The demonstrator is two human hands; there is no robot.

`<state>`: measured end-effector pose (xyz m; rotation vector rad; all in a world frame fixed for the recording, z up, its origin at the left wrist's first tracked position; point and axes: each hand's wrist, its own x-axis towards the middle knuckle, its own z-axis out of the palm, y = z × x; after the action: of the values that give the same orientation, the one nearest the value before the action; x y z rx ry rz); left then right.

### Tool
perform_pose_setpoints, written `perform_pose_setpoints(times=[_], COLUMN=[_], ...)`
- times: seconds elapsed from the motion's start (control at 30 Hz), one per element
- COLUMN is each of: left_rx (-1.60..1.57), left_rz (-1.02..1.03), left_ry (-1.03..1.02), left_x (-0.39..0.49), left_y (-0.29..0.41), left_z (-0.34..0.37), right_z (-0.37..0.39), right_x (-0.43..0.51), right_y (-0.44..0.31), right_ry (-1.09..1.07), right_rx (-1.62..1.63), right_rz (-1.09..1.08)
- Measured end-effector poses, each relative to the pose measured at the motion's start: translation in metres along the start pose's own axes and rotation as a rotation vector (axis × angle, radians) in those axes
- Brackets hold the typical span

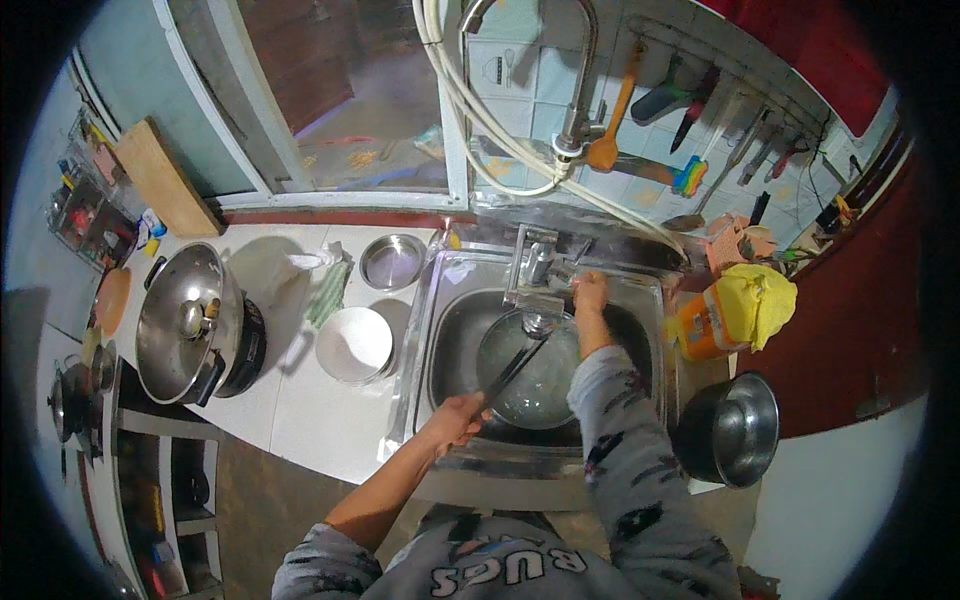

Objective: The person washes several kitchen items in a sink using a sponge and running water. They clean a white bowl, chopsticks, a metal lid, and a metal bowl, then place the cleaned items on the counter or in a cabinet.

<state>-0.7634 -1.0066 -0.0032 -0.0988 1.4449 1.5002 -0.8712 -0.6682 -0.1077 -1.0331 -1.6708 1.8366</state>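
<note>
My left hand [455, 422] is closed around one end of a pair of dark chopsticks [514, 367], whose other end is under the faucet's spout. My right hand [591, 291] is at the handle side of the metal faucet [538, 262]; its fingers hide what they touch, so its grip cannot be told. Below the spout, a round metal bowl [502, 397] with water in it sits in the stainless steel sink [450, 352]. Part of the bowl is hidden by my right forearm.
Left of the sink are white bowls [354, 345], a shallow metal dish [392, 262], a green striped cloth [328, 294] and a large steel pot [169, 352]. On the right stand an orange container [709, 326] under a yellow cloth [761, 304] and a metal pot [731, 431].
</note>
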Motion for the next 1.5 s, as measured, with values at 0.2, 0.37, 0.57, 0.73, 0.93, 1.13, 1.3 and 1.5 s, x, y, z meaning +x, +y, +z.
perform_pose_setpoints(times=[0.2, 0.37, 0.57, 0.73, 0.93, 1.13, 1.3, 1.5], left_rx=[-0.055, -0.127, -0.107, -0.435, -0.539, -0.482, -0.252, -0.036], left_rz=[-0.030, -0.015, -0.018, -0.033, -0.023, -0.030, 0.004, 0.066], left_ry=[-0.060, -0.086, -0.326, -0.227, -0.158, -0.071, 0.047, 0.160], left_x=[0.008, 0.030, 0.052, 0.053, 0.073, 0.087, 0.092, 0.067], left_y=[-0.005, -0.004, -0.010, -0.011, -0.010, -0.033, -0.056, -0.054], left_z=[0.003, 0.024, 0.044, 0.045, 0.043, -0.013, -0.044, -0.044], right_z=[-0.007, -0.064, -0.072, -0.067, -0.086, -0.125, -0.134, -0.159], right_x=[-0.012, -0.047, -0.157, -0.187, -0.215, -0.188, -0.186, -0.157], right_y=[-0.043, -0.027, -0.035, -0.080, -0.141, -0.139, -0.121, -0.141], right_ry=[-0.344, -0.748, -0.812, -0.651, -0.634, -0.286, -0.178, -0.337], right_rx=[-0.415, -0.385, 0.064, -0.169, -0.334, 0.553, -0.111, 0.877], right_rz=[-0.141, 0.378, 0.470, 0.232, -0.058, 0.065, 0.010, -0.092])
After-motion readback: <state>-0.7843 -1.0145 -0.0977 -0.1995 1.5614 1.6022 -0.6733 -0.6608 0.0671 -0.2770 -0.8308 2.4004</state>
